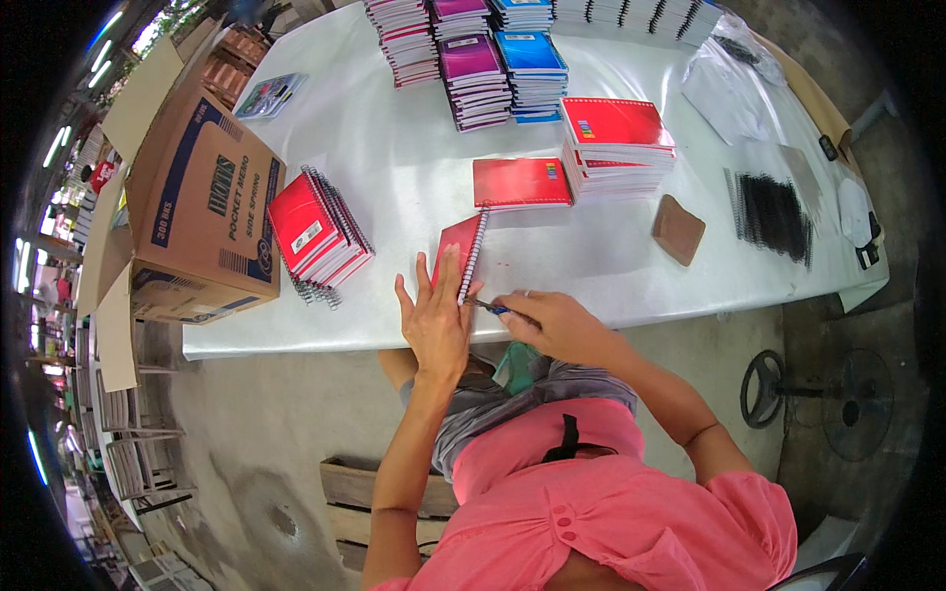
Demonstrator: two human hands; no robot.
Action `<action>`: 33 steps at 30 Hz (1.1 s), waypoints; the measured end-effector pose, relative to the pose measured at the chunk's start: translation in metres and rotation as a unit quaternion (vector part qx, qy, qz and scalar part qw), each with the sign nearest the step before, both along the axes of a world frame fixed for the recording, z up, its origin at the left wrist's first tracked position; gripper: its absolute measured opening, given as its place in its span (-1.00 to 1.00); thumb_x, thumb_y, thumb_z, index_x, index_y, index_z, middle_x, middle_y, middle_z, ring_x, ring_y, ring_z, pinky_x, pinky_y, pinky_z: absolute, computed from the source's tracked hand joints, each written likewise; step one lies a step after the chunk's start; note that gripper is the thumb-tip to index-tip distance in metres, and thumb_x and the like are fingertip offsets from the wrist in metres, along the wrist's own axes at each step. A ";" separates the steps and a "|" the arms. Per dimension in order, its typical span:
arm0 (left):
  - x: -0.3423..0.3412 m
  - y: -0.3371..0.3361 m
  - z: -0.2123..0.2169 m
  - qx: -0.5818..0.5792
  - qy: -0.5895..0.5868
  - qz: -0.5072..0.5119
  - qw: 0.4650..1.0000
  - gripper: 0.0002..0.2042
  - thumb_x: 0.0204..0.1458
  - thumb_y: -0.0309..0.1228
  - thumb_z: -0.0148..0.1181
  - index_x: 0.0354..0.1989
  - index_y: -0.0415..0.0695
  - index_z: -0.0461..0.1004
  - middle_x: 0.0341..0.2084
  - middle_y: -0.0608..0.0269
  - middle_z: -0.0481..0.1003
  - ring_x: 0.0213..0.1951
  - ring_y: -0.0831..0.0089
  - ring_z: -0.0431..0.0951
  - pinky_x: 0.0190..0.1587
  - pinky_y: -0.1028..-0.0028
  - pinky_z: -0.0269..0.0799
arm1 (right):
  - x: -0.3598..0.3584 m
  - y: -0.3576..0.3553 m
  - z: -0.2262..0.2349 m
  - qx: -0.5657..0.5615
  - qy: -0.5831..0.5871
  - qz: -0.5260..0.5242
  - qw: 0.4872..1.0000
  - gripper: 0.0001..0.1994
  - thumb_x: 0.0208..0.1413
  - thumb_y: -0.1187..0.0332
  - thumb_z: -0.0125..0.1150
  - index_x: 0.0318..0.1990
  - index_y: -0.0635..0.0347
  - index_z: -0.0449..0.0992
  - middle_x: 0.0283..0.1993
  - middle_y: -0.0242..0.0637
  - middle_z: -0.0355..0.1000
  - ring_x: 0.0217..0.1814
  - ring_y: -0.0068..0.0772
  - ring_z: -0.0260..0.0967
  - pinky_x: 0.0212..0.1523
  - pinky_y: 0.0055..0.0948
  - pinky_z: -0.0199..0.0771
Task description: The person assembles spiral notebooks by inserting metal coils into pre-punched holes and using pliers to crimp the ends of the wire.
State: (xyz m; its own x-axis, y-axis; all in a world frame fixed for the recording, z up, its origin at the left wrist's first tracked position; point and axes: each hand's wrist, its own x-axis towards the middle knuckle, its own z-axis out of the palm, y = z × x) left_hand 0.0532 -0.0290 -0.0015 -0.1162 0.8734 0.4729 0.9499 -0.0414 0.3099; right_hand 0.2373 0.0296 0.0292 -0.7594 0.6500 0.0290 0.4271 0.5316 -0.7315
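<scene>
A red spiral notebook [457,248] lies at a slant near the table's front edge, its wire coil along the right side. My left hand [437,310] rests on its lower part with the fingers stretched and spread, hiding that end of the cover. Closed around small blue-handled pliers [499,308] is my right hand [559,325]. The pliers' tip meets the lower end of the coil, close to my left fingers. Just beyond lies another red notebook [521,183], beside a stack of red-covered books [618,143].
Coil-bound red notebooks [317,232] are piled left, by an open cardboard box [202,212]. Purple [473,79] and blue stacks [532,74] stand at the back. Right are a brown block [678,230], loose black coils [774,219] and a white plastic bag [724,94].
</scene>
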 end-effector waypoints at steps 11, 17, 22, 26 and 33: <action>-0.078 0.028 0.088 0.189 0.175 0.145 0.955 -0.44 0.00 -0.26 0.30 0.25 0.11 0.36 0.18 0.29 0.41 0.28 -0.03 0.26 0.25 -0.06 0.15 | 0.021 0.052 -0.015 0.218 -0.028 -0.071 0.973 -0.67 0.24 0.27 0.10 0.08 0.23 0.42 -0.07 -0.10 0.34 -0.04 -0.18 0.34 -0.06 -0.26 0.36; -0.160 0.045 0.114 0.192 -0.349 -0.131 0.908 -0.34 0.03 -0.18 0.28 0.30 -0.19 0.26 0.19 0.20 0.41 0.24 0.26 0.37 0.22 0.15 0.29 | -0.001 0.057 -0.015 0.129 0.111 -0.140 0.975 -0.32 -0.01 0.30 0.40 0.27 0.15 0.23 0.36 -0.08 0.11 0.41 -0.03 0.05 0.35 -0.12 0.09; -0.154 0.045 0.093 0.137 -0.540 -0.259 0.789 -0.36 0.21 -0.01 0.03 0.27 -0.32 0.25 0.20 -0.05 0.35 0.26 0.16 0.33 0.27 0.28 0.26 | -0.112 0.073 0.056 -0.190 0.442 0.028 0.876 -0.34 -0.08 0.44 0.44 0.23 0.24 0.32 0.22 -0.17 0.31 0.29 -0.25 0.26 0.25 -0.36 0.29; -0.189 0.050 0.094 0.160 -0.538 -0.179 0.808 -0.39 0.25 -0.01 -0.04 0.36 -0.12 0.14 0.27 0.09 0.27 0.28 0.13 0.28 0.33 0.18 0.14 | -0.182 0.070 0.090 -0.167 0.397 0.029 0.902 -0.62 -0.02 0.55 0.32 0.02 0.25 0.54 -0.10 -0.27 0.56 0.02 -0.34 0.48 0.02 -0.49 0.46; -0.255 0.045 0.061 0.044 -0.601 -0.025 0.798 -0.36 0.16 -0.33 0.20 0.38 -0.22 0.11 0.27 0.15 0.27 0.22 0.44 0.31 0.25 0.47 0.20 | -0.240 0.094 0.058 0.237 0.183 0.224 0.927 -0.60 -0.16 0.78 0.06 -0.10 0.36 0.55 -0.04 -0.07 0.53 0.06 0.05 0.42 0.13 -0.18 0.40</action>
